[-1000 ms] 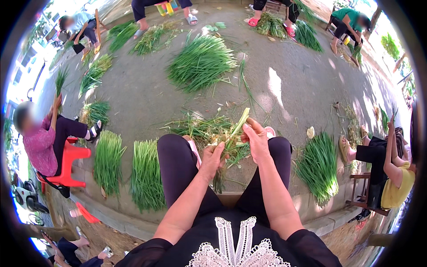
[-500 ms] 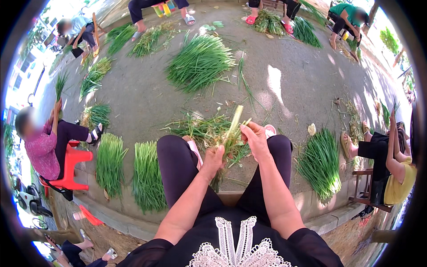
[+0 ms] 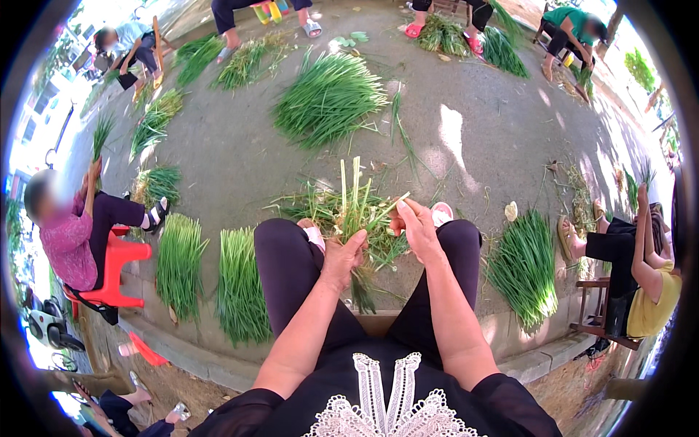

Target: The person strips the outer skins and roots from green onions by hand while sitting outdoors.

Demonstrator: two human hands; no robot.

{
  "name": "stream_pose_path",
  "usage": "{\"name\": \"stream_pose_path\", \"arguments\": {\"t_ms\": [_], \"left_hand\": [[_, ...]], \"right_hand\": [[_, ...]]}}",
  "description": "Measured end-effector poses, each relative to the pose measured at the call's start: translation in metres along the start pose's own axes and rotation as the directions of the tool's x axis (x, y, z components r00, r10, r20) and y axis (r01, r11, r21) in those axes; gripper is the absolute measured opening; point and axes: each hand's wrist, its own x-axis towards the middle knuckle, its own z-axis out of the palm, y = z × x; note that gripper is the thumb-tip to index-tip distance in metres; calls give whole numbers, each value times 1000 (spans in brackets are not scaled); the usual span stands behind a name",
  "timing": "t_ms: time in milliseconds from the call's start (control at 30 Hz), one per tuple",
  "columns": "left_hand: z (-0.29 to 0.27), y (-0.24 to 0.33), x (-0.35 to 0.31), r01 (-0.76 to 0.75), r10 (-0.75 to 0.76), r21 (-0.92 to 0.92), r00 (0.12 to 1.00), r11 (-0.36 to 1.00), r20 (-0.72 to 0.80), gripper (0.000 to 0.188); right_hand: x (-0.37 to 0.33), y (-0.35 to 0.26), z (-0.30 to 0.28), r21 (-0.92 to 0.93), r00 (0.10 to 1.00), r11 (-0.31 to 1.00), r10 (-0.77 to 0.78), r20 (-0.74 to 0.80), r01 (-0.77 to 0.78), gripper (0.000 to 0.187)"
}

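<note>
"So, how did you have hold of it?"

"My left hand (image 3: 342, 261) was clamped round a bunch (image 3: 354, 207) of green stalks between my knees, pale ends at twelve o'clock, leafy ends hanging toward six. My right hand (image 3: 419, 227), at two, had thumb and fingertips together, seemingly on one pale stalk (image 3: 400, 201) leaning out of the bunch; the fingers hid the exact pinch."

"What made for good handling there?"

"A firm left hold, I judged, but not a crushing one, since the stems looked tender. The right wanted only a light pinch and a pull along the stalk's own line; a sideways tug might have snapped it or dragged its neighbours along."

"Where were your edges?"

"My left knee (image 3: 279, 237) at nine and right knee (image 3: 462, 240) at three. A loose leaf pile (image 3: 313, 205) lay just beyond my hands, and a tidy left stack (image 3: 244, 284) at eight, a right stack (image 3: 523, 269) between three and four. The kerb (image 3: 539, 365) ran behind me, through six."

"And room?"

"Mostly toward one, where grey ground (image 3: 429, 87) stretched past the big heap (image 3: 331, 98) at twelve. Up and forward looked the easiest way to lift."
</note>
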Motion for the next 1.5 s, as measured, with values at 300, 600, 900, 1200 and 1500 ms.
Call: {"name": "stream_pose_path", "arguments": {"t_ms": [300,600,900,1200,1500], "left_hand": [[-3,2,-3,-13,14,76,1000,997,-13,13],[-2,5,-2,-58,60,57,997,997,-37,15],[-2,0,-2,-215,225,222,974,951,-21,18],[3,7,-9,-303,301,277,952,912,51,26],[-2,-2,-5,-336,311,391,942,857,128,28]], "right_hand": [[-1,-1,-2,-142,1000,990,-9,6,10,26],[0,-4,-1,222,988,967,140,-65,-123,22],[2,-3,-6,361,983,926,154,-99,-108,22],[4,-3,-10,330,983,939,139,-116,-94,18],[5,0,-10,230,985,972,80,-150,-44,16]]}}
